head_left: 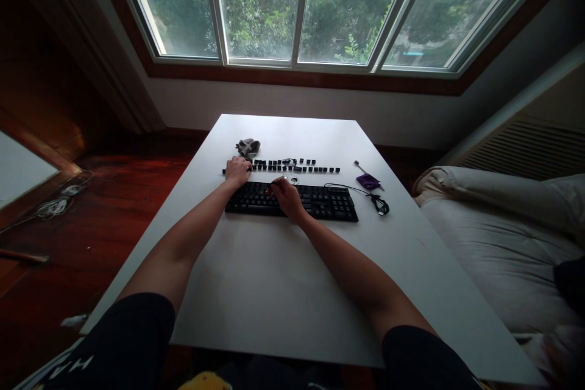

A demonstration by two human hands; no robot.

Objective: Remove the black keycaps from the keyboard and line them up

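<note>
A black keyboard lies on the white table. Behind it, loose black keycaps are set out in rows. My left hand is at the left end of these rows, its fingers curled down around a small dark keycap. Over the left-middle part of the keyboard, my right hand is closed in a pinch, fingertips just above the keys. What it pinches is small, thin and too unclear to name. A small clear ring-like item rests just behind the right hand.
A crumpled grey cloth lies behind the keycaps. To the right are a small brush, a purple cloth or pouch and the coiled keyboard cable. A light-covered couch stands beside the table.
</note>
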